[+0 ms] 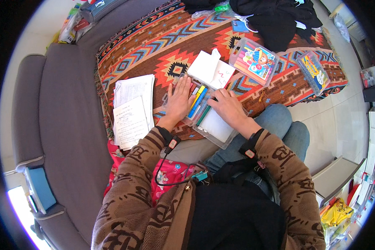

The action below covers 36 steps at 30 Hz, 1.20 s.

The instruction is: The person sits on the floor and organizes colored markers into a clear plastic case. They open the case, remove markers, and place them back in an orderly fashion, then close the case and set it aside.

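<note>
An open clear plastic marker case [217, 142] lies before me on the patterned cloth, its two halves spread apart. My left hand [182, 98] rests flat over the left half, its thumb standing apart from the fingers. Beside that thumb are a blue marker [197, 104] and a yellow marker [199, 94], with white and red ones partly covered by the hand. My right hand [228, 106] is at the other half, thumb and fingers around the upper end of a dark green marker [203, 116]. A white panel [217, 125] fills most of that half.
White paper [203, 65] and a sheet with coloured scribbles [222, 74] lie beyond the case. Handwritten pages [131, 118] are stacked at left. A full marker case [254, 62] and a smaller case [314, 73] stand right. Black clothing [273, 23] covers the far end; a grey sofa [68, 125] borders the left.
</note>
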Available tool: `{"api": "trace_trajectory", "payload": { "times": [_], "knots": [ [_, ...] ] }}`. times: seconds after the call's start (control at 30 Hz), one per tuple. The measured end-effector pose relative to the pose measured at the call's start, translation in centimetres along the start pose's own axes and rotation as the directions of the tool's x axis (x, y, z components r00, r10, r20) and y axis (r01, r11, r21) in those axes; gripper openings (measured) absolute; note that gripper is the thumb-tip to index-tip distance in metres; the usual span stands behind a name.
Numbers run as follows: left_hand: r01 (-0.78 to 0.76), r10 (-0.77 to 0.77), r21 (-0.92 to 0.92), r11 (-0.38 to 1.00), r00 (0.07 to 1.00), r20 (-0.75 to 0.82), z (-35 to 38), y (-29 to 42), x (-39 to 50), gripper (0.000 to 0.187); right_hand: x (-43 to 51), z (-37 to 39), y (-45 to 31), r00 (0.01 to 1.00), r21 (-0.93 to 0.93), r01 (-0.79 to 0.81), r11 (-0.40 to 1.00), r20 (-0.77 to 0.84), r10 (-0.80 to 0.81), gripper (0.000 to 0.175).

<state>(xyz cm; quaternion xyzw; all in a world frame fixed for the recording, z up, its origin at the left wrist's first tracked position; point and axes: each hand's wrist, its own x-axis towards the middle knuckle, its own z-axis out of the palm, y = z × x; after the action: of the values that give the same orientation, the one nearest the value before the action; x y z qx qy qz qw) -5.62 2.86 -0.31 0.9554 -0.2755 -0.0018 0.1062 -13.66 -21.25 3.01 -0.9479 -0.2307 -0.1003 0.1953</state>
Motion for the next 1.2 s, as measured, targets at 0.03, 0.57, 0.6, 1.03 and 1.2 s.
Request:
{"api": "trace_trajectory", "payload": {
  "times": [0.03, 0.57, 0.6, 1.03, 1.2],
  "knots": [
    [0.0, 0.0, -0.012, 1.0, 1.0, 0.01, 0.0, -0.1, 0.0, 0.076, 0.3, 0.0, 0.2, 1.0, -0.001, 0.029, 1.0, -0.005, -0.029, 0.019],
    [-0.064, -0.039, -0.388, 0.92, 0.967, -0.251, 0.9, 9.0, -3.5, 0.047, -2.7, -0.3, -0.7, 0.967, 0.12, -0.24, 0.963, -0.062, 0.249, 0.037],
    [-0.096, -0.008, -0.368, 0.925, 0.963, -0.271, 1.1, 8.9, -3.4, 0.045, -2.7, -0.3, -1.0, 0.95, 0.181, -0.299, 0.937, -0.031, 0.31, 0.038],
    [-0.139, 0.032, -0.358, 0.923, 0.957, -0.288, 1.6, 9.0, -3.5, 0.035, -1.4, -0.7, -1.1, 0.898, 0.519, -0.439, 0.733, 0.222, 0.381, 0.032],
    [-0.187, 0.079, -0.366, 0.912, 0.954, -0.289, -0.8, 9.4, -4.4, 0.024, -1.8, -0.7, -1.1, 0.906, 0.62, -0.377, 0.688, 0.094, 0.412, 0.024]
  ]
}}
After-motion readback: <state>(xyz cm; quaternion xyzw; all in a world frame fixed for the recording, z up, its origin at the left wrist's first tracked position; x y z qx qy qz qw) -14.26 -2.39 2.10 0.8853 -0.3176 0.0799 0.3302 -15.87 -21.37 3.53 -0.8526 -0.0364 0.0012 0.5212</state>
